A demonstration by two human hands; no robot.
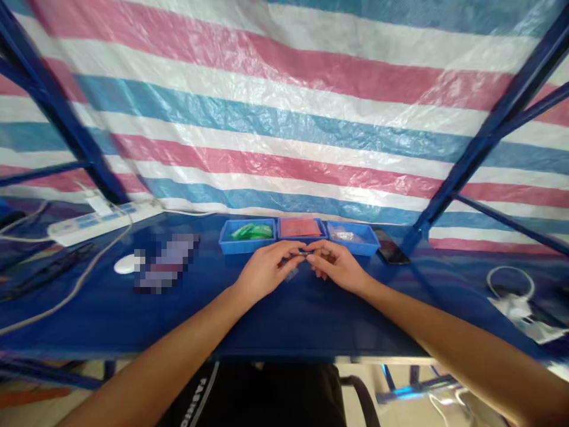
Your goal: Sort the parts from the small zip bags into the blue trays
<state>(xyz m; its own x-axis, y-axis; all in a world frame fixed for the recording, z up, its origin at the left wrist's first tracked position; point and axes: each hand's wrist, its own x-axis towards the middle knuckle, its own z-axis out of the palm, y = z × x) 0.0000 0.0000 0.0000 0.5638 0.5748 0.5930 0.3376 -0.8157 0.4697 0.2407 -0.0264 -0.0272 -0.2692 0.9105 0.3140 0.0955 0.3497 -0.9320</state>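
Note:
My left hand (267, 270) and my right hand (335, 264) meet over the blue table (284, 314), fingers pinched together on a small dark part (304, 251) that I cannot make out. Just behind the hands stand three small blue trays: the left tray (224, 244) holds green pieces, the middle tray (280, 227) holds red pieces, the right tray (372, 243) holds clear ones. A small clear bit (292, 274) lies on the table under my left hand.
A dark phone (391, 249) lies right of the trays. A white power strip (95, 220) with cables and a white round object (125, 264) sit at the left. White cables and a charger (515, 302) lie at the right. Blue frame posts (466, 160) rise on both sides.

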